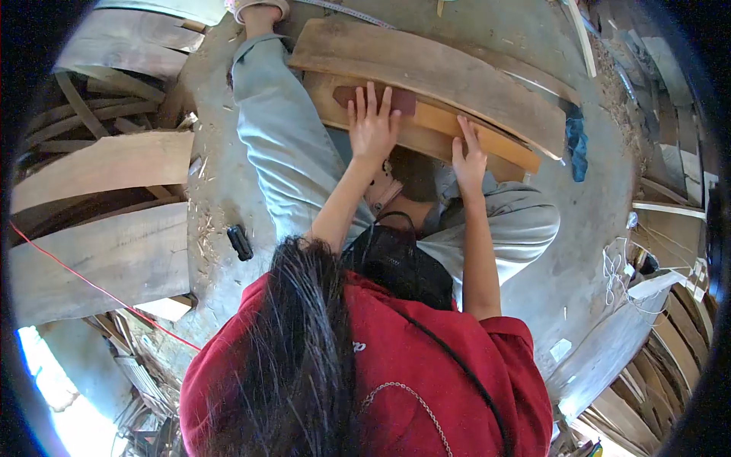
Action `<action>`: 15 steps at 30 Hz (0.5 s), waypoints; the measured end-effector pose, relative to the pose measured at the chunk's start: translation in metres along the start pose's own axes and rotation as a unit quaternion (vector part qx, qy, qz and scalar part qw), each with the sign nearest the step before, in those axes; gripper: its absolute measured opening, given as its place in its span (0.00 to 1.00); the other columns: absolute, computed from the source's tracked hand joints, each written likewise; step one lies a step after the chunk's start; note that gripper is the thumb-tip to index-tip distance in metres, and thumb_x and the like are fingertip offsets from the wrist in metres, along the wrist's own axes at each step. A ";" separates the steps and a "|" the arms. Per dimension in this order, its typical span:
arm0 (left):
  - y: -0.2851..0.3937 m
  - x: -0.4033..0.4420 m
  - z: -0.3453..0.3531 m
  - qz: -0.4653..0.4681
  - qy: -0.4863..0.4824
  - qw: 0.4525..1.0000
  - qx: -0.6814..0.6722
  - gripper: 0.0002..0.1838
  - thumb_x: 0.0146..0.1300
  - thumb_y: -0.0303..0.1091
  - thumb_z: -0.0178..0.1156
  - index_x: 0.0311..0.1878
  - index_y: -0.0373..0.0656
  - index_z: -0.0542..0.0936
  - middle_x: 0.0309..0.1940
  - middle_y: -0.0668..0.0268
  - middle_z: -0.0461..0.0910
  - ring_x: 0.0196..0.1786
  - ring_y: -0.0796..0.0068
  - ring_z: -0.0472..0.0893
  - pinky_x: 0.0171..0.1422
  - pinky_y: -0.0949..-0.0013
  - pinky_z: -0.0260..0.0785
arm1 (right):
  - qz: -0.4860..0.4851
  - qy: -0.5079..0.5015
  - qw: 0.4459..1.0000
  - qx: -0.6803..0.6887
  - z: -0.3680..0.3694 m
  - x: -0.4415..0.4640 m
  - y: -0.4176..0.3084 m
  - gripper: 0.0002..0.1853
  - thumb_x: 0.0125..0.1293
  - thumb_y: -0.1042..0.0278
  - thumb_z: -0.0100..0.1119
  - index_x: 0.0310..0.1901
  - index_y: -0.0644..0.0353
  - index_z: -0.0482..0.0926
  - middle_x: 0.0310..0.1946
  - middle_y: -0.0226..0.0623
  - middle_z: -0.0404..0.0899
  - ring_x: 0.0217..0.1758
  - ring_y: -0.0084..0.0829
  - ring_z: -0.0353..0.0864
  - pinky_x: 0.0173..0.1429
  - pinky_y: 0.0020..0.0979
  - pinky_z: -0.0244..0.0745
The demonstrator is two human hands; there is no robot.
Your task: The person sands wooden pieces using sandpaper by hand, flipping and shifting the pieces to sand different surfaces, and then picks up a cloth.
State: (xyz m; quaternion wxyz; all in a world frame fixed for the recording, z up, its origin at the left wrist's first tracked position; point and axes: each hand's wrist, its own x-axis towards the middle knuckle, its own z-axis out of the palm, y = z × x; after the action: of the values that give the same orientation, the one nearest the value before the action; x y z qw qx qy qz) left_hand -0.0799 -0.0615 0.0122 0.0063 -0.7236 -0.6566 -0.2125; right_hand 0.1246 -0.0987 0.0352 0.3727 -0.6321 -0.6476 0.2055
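Observation:
My left hand (pixel 372 131) lies with spread fingers over a reddish-brown sheet that looks like sandpaper (pixel 403 102). The sheet rests on the face of a smooth orange-brown board (pixel 442 120). Further right, my right hand (pixel 470 156) touches the same board near its right end, fingers stretched out and thumb apart. Behind it, a wider, rough curved plank (pixel 426 68) runs along the board's far side. My bent legs are on the near side of the wood, and the underside of my left palm is hidden.
Curved planks are stacked at left (pixel 106 164) and at lower right. A small black object (pixel 240 242) lies on the floor by my left leg. A blue crumpled piece (pixel 576 145) lies past the plank's right end. A red cord (pixel 99 283) crosses the left side.

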 end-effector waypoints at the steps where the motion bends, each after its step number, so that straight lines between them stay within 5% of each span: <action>1: 0.012 -0.001 0.000 -0.012 -0.005 1.000 -0.007 0.31 0.65 0.52 0.49 0.70 0.50 0.63 0.72 0.51 0.53 0.73 0.48 0.53 0.74 0.45 0.44 | -0.001 0.000 1.000 -0.007 0.001 0.000 0.001 0.23 0.63 0.74 0.50 0.61 0.55 0.72 0.61 0.45 0.71 0.68 0.46 0.65 0.72 0.43 0.55; 5: 0.056 -0.015 0.010 0.183 -0.063 0.977 -0.085 0.34 0.62 0.54 0.52 0.69 0.51 0.63 0.72 0.52 0.53 0.74 0.50 0.53 0.74 0.47 0.44 | -0.014 0.001 1.000 0.019 0.001 0.002 0.003 0.22 0.63 0.74 0.49 0.61 0.55 0.72 0.60 0.44 0.72 0.68 0.46 0.65 0.73 0.45 0.53; 8: 0.048 -0.014 0.018 0.173 -0.031 0.981 -0.086 0.33 0.62 0.53 0.54 0.68 0.51 0.65 0.71 0.52 0.56 0.72 0.50 0.57 0.73 0.47 0.48 | -0.013 0.000 0.999 0.031 -0.001 0.001 0.006 0.22 0.63 0.74 0.50 0.61 0.55 0.72 0.60 0.44 0.73 0.67 0.46 0.65 0.73 0.44 0.53; 12: 0.003 -0.003 0.003 0.030 0.034 0.999 0.024 0.30 0.64 0.50 0.52 0.67 0.48 0.67 0.70 0.52 0.58 0.71 0.50 0.60 0.72 0.46 0.51 | -0.024 0.004 1.000 0.018 0.001 0.004 0.007 0.22 0.63 0.74 0.50 0.61 0.55 0.72 0.60 0.43 0.73 0.68 0.46 0.65 0.72 0.44 0.53; 15: 0.016 -0.003 0.000 0.035 0.010 0.999 0.002 0.29 0.66 0.50 0.49 0.67 0.48 0.67 0.69 0.53 0.59 0.70 0.49 0.60 0.72 0.46 0.51 | -0.026 0.004 1.000 0.011 0.004 0.001 0.010 0.22 0.64 0.74 0.49 0.61 0.55 0.71 0.60 0.42 0.72 0.68 0.45 0.65 0.72 0.44 0.53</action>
State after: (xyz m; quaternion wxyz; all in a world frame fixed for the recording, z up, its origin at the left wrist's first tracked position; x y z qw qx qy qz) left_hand -0.0646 -0.0668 0.0155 0.0215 -0.7437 -0.6315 -0.2186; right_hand 0.1285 -0.0958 0.0249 0.3877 -0.6113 -0.6602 0.2002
